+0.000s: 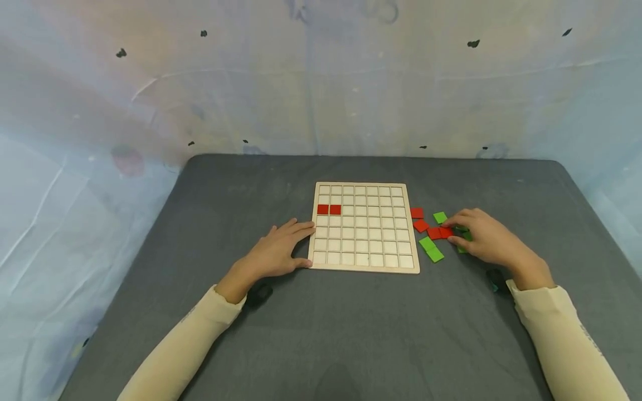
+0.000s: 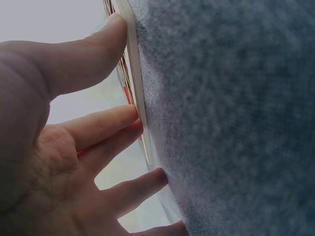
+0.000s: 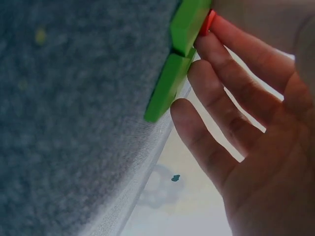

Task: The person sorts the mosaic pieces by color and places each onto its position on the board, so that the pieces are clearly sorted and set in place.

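Observation:
A square wooden grid board (image 1: 363, 270) lies on the table, with two red tiles (image 1: 329, 209) side by side in its third row from the top, at the left. My left hand (image 1: 273, 250) rests at the board's left edge, fingers spread, thumb near the lower corner and fingertips against the rim. To the right of the board, my right hand (image 1: 484, 236) pinches a red tile (image 1: 446, 233) between thumb and fingers. In the right wrist view that red tile (image 3: 208, 23) shows at the fingertips, beside green tiles (image 3: 167, 88).
Loose red tiles (image 1: 417, 213) and green tiles (image 1: 432, 249) lie between the board and my right hand, with more green tiles partly hidden under that hand. A dark grey cloth (image 1: 311, 323) covers the table. A patterned sheet (image 1: 321, 83) hangs behind it.

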The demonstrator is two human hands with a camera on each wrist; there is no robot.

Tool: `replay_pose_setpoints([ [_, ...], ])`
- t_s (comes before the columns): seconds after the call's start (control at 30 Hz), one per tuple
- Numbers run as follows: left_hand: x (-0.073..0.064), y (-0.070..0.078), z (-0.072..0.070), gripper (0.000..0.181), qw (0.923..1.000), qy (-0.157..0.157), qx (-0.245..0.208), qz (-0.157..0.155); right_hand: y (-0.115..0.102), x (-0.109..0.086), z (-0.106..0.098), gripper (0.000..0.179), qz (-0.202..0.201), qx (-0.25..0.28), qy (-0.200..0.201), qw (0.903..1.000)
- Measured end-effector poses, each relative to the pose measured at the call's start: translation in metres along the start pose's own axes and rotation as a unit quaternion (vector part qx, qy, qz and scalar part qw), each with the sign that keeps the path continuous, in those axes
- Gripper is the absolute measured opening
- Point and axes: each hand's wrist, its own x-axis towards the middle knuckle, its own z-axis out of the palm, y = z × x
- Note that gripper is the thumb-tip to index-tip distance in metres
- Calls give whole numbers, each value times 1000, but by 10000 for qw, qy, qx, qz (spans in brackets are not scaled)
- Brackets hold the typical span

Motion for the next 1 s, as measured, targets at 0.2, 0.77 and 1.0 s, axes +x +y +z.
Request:
replay_pose_setpoints([
  [0.2, 1, -1, 0, 81, 10000, 21, 16, 39, 0, 0, 1, 31, -52, -55, 67, 9999],
  [0.77, 2, -3, 0, 81, 10000, -8, -27, -35, -6, -1, -2, 30, -97, -95, 245, 9996],
  [1.0, 3, -3, -1, 81, 10000, -55, -69, -24, -7, 0, -4, 32, -18, -40, 341, 9994],
])
